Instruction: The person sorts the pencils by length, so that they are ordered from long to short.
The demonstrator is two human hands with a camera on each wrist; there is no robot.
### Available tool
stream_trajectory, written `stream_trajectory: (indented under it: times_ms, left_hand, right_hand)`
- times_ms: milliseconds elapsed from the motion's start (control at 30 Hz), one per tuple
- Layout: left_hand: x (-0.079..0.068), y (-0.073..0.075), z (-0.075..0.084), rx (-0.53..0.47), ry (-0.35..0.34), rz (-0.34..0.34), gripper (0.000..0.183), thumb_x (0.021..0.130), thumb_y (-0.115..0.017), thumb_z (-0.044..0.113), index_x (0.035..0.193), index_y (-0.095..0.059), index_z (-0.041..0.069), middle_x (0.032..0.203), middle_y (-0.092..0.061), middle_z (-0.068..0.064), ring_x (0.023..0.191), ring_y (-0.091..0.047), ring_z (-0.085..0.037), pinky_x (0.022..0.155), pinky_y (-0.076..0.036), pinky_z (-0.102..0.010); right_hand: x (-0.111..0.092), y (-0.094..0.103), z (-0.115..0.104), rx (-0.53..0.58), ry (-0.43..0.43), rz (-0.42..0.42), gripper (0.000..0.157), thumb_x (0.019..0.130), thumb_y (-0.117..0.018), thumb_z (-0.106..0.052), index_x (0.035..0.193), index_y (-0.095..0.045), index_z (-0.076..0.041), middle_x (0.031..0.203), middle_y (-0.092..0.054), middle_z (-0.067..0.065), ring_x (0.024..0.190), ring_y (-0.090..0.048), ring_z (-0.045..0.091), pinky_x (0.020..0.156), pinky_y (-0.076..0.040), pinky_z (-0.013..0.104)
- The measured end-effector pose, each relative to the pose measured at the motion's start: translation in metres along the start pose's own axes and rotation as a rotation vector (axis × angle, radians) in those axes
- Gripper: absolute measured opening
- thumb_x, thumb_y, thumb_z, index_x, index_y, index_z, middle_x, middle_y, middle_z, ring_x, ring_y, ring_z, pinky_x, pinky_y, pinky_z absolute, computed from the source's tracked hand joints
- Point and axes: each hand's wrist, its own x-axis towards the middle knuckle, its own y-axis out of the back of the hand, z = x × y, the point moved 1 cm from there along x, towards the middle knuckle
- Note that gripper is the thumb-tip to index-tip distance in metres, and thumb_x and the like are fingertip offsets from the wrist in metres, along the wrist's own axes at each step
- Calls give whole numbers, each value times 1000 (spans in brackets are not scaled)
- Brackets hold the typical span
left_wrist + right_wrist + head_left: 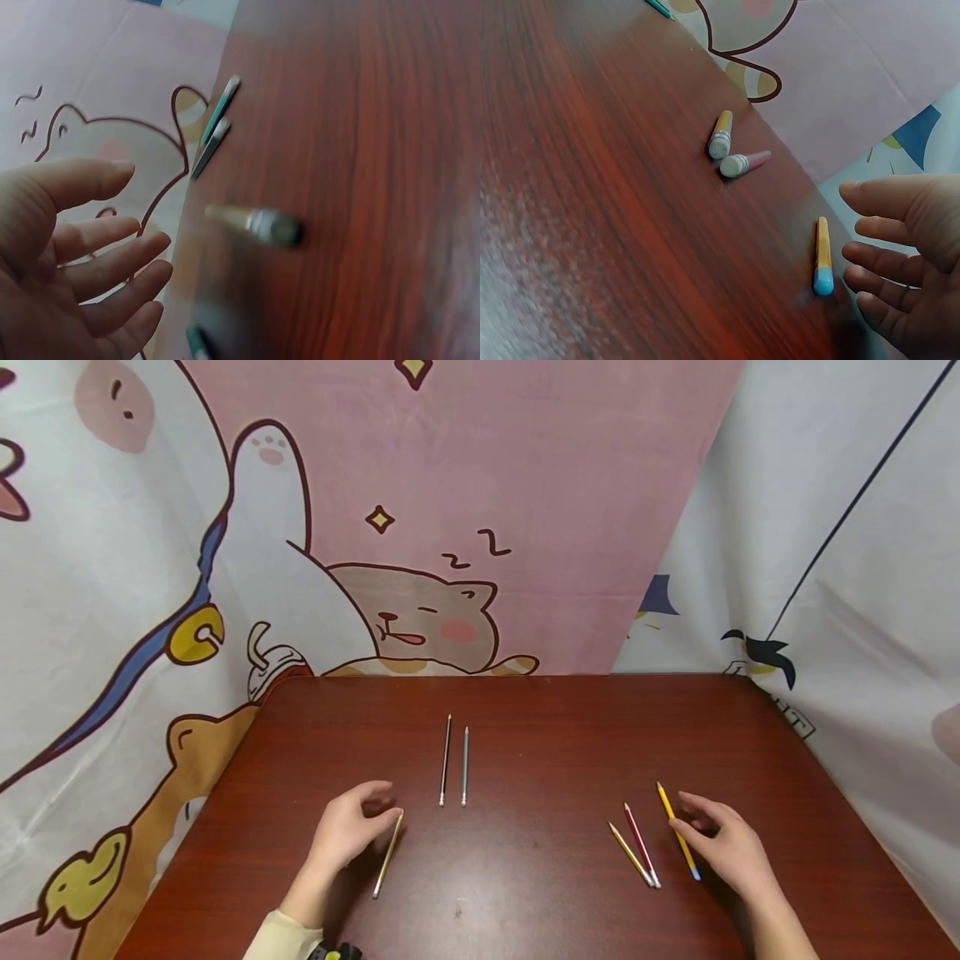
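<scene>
My left hand [347, 827] hovers at the table's left with its fingers relaxed and apart, holding nothing. Its thumb tip is right at the upper end of a gold pencil [388, 854]; the pencil's eraser end [276, 228] faces the left wrist view. On the right, my right hand [731, 847] has its fingers loosely bent and its palm bare. Its thumb overlaps a yellow pencil with a blue end [687, 853] in the head view, while the right wrist view shows that pencil [823, 255] apart from the fingertips.
A red pencil [642, 845] and another gold pencil [631, 854] lie left of the right hand, eraser ends together. Farther back are a black pencil [446, 760] and a teal pencil [465, 766], nearly parallel. The brown table [540, 735] meets a printed curtain [570, 527] behind.
</scene>
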Motion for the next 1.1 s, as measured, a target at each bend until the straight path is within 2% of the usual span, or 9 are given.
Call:
stream_trajectory:
  times_ms: [33, 133, 300, 533, 667, 767, 867, 1100]
  left_hand:
    - [-2, 3, -3, -15, 6, -1, 43, 83, -80, 22, 122, -68, 7, 105, -72, -8, 96, -69, -26, 73, -53, -41]
    - [-5, 10, -11, -26, 20, 4, 45, 84, -80, 22, 124, -67, 7, 109, -72, -10, 98, -68, -27, 73, -54, -40]
    - [-11, 20, -23, -23, 41, 28, 46, 86, -78, 23, 126, -66, 5, 117, -69, -14, 101, -68, -31, 81, -54, -46]
    - [-16, 33, -37, -37, 66, 72, 46, 89, -75, 29, 128, -66, 6, 117, -69, -13, 101, -68, -28, 85, -52, -45]
    - [-19, 37, -39, -38, 98, 68, 49, 90, -73, 33, 131, -64, 8, 120, -68, -14, 106, -66, -30, 88, -51, -47]
    - [-22, 37, -38, -37, 116, 63, 50, 91, -72, 35, 132, -63, 9, 121, -68, -13, 108, -65, -30, 89, -50, -48]
    - [-24, 34, -37, -41, 111, 66, 50, 90, -74, 34, 133, -64, 9, 120, -68, -13, 104, -67, -28, 86, -52, -44]
    - [-27, 19, -32, -58, 50, 59, 51, 86, -79, 21, 132, -63, 7, 116, -69, -15, 93, -70, -26, 75, -55, -33]
  right_hand:
    - [0, 0, 1, 3, 5, -1, 46, 85, -79, -19, 123, -66, 2, 107, -69, 17, 83, -62, 17, 69, -46, 26]
    - [0, 0, 3, 4, 10, -12, 47, 85, -79, -20, 124, -65, 1, 108, -68, 17, 83, -62, 15, 69, -46, 27]
    - [0, 0, 7, -2, 1, -43, 49, 87, -78, -24, 126, -64, 1, 110, -67, 17, 86, -62, 22, 70, -47, 32]
    - [-1, -1, 8, 2, 15, -26, 49, 84, -80, -22, 125, -65, 0, 109, -68, 15, 84, -60, 12, 70, -47, 28]
    - [-1, -2, 8, 8, 16, -45, 51, 85, -80, -23, 128, -63, 0, 110, -66, 15, 87, -61, 17, 71, -48, 29]
    - [-1, -2, 8, 7, 18, -68, 54, 86, -79, -24, 131, -61, 2, 111, -64, 17, 89, -61, 25, 73, -48, 33]
    - [-1, -2, 8, 1, 17, -76, 57, 86, -78, -26, 132, -60, 1, 112, -63, 17, 91, -61, 28, 73, -48, 35]
    - [0, -3, 11, -8, 7, -90, 60, 87, -78, -29, 135, -58, -1, 113, -61, 15, 93, -60, 26, 74, -48, 33]
